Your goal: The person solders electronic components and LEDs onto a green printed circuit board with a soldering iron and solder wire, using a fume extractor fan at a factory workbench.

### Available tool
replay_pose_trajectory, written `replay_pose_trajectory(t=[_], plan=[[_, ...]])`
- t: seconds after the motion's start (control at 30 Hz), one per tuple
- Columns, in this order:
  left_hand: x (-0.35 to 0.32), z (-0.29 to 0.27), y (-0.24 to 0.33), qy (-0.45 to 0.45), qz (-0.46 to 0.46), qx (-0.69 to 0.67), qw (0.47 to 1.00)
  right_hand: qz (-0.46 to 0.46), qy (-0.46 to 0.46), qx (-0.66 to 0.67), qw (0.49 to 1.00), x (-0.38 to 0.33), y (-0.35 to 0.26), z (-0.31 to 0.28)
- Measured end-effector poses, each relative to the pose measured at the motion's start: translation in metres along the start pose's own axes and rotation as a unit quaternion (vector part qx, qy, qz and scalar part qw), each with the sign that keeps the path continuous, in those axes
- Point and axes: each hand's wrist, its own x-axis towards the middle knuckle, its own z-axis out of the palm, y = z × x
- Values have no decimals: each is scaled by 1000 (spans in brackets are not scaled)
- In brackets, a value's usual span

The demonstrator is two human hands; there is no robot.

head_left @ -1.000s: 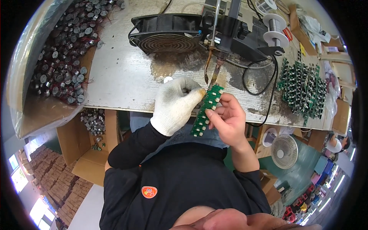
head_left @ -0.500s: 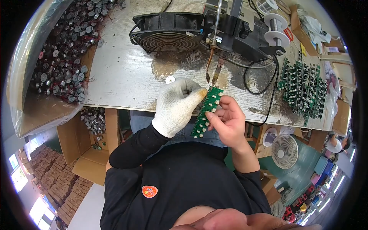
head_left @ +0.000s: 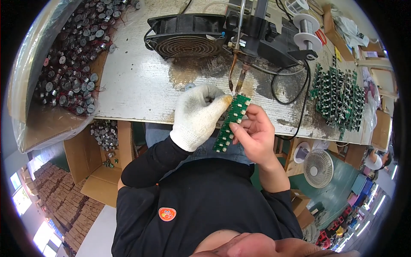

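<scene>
A long green circuit board strip [head_left: 231,121] is held tilted at the table's front edge, its top end just under the tip of a fixed soldering iron [head_left: 241,80]. My left hand [head_left: 199,113], in a white knit glove, grips the strip's upper left side. My bare right hand [head_left: 253,133] pinches its right edge near the middle.
A black fan [head_left: 186,36] stands at the back of the worn grey table [head_left: 132,81]. A bin of small round metal parts [head_left: 70,64] is at left. Stacked green boards [head_left: 338,96] lie at right, solder spools [head_left: 306,30] behind. Cardboard boxes [head_left: 102,171] and a white floor fan [head_left: 319,168] sit below.
The board and both hands have shifted slightly, keeping the strip's top end under the soldering tip. Nothing was picked up or let go.
</scene>
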Motion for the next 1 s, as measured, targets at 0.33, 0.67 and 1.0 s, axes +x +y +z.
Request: replay_pose_trajectory(t=[0.33, 0.67, 1.0], plan=[[-1, -7, 1, -11, -56, -14, 998, 12, 3, 1, 1000, 2, 1, 7], [17, -93, -8, 227, 220, 331, 889, 17, 98, 45, 994, 8, -2, -16], [80, -184, 44, 337, 58, 594, 728, -17, 56, 13, 998, 14, 1, -7]])
